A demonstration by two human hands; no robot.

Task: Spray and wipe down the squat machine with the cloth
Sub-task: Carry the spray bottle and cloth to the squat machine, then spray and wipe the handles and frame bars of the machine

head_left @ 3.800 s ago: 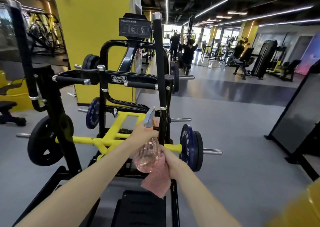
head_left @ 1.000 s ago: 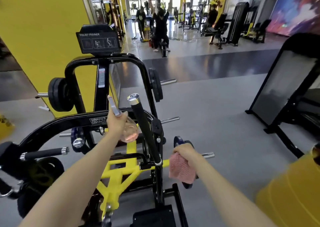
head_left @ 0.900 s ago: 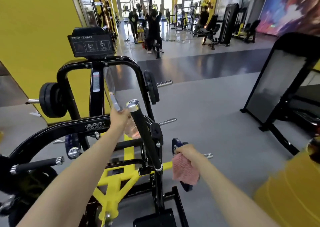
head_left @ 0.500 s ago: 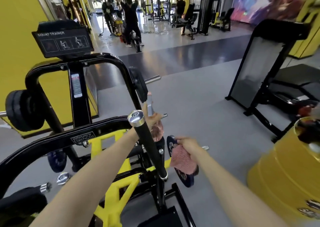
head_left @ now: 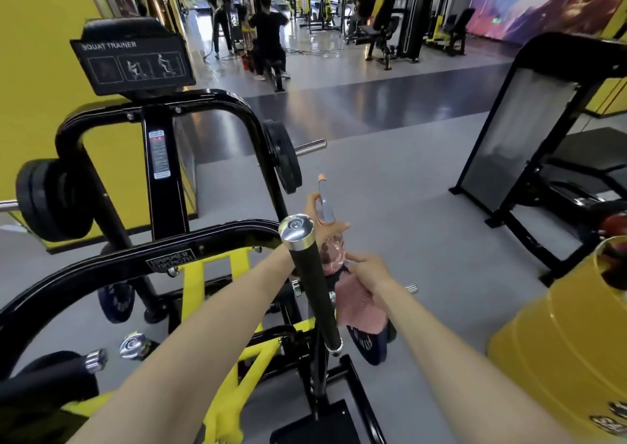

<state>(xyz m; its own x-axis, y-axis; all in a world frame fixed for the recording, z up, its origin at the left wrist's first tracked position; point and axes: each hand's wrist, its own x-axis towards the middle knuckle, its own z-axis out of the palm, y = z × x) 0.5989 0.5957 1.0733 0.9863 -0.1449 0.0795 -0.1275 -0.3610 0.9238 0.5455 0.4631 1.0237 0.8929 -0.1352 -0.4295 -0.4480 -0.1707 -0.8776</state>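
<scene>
Right, my left hand point(head_left: 314, 209) is curled round the neck of the pink spray bottle point(head_left: 334, 253), nozzle pointing up, just behind the chrome-capped black handle post point(head_left: 310, 284) of the squat machine point(head_left: 203, 240). My right hand point(head_left: 368, 268) sits just beside the bottle's base, fingers closed on the pink cloth point(head_left: 361, 308), which hangs down beside the post. Below is grey floor point(head_left: 390, 206), with a yellow wall point(head_left: 40, 36) to the left, a yellow drum point(head_left: 559, 341) to the right, another black-framed machine point(head_left: 509, 138) beyond it, and people point(head_left: 268, 36) training far down the room.
</scene>
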